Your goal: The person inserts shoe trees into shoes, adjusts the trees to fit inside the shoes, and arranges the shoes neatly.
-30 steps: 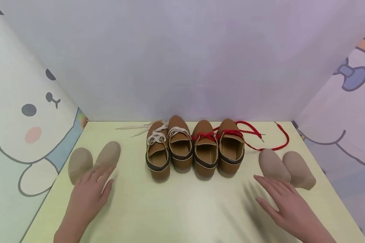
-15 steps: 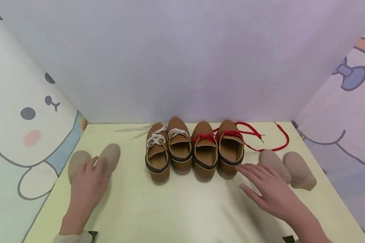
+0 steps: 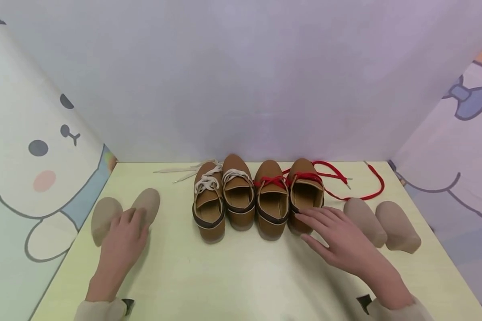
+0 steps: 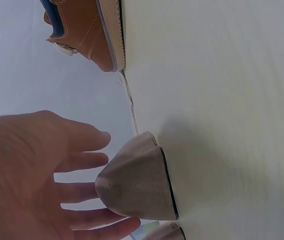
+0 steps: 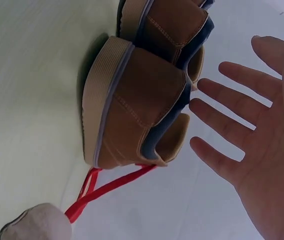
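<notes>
My left hand [image 3: 122, 240] is spread over the left pair of beige toe-shaped shoe inserts. In the left wrist view its loosely extended fingers reach beside one rounded insert [image 4: 138, 180], fingertips at its surface. Its partner [image 3: 104, 218] shows left of the hand in the head view. My right hand [image 3: 339, 243] hovers by the heel of the rightmost brown shoe [image 3: 302, 167], which has red laces [image 3: 307, 175]. Seen from the right wrist, the straight, spread fingers point at this shoe's opening [image 5: 174, 135] and hold nothing. Red laces also run through the brown shoe [image 3: 270, 229] beside it.
Two brown shoes with white laces [image 3: 210, 234] [image 3: 241, 220] stand left in the same row, against the back wall [image 3: 261, 80]. Two more beige inserts [image 3: 363, 220] [image 3: 397, 227] lie right on the pale table [image 3: 241, 281]. Loose red lace [image 3: 379, 180] trails behind them.
My right hand has moved left and forward, from near the right inserts to the rightmost shoe's heel. My left hand has shifted slightly right and forward over its inserts. The shoes have stayed put.
</notes>
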Available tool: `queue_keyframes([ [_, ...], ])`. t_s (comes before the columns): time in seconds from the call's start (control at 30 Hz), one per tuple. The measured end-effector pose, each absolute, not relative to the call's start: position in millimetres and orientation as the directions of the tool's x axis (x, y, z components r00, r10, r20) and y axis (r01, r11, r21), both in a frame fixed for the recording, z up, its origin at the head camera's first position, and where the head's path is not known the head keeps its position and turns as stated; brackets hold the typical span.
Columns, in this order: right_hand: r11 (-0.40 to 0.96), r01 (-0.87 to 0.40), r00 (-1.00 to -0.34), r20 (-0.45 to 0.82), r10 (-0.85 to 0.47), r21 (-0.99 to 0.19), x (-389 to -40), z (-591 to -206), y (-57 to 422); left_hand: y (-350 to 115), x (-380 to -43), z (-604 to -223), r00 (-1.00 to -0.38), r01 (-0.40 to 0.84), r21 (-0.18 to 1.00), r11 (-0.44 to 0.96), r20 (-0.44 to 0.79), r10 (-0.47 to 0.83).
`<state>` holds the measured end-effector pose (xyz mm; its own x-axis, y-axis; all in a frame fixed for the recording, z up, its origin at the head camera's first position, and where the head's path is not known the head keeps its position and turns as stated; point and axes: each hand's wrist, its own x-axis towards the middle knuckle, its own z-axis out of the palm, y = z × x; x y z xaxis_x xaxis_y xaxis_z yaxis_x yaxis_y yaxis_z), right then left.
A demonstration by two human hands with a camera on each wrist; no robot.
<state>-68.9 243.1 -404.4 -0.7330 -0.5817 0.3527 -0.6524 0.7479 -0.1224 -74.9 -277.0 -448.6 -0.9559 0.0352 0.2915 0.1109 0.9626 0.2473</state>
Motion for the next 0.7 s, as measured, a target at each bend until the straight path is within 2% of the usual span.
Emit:
queue_keyframes([
  [0.47,0.692,-0.711,-0.682,0.370,-0.631,-0.129,-91,-399,207,-276,-79,-452,-0.950,0.112,0.316,0.942,0.313,0.008],
  [0.7,0.674,-0.724,-0.675,0.353,-0.648,-0.147,-97,-394,188,-278,-75,-458,-0.962,0.071,0.367,0.927,0.271,-0.034],
])
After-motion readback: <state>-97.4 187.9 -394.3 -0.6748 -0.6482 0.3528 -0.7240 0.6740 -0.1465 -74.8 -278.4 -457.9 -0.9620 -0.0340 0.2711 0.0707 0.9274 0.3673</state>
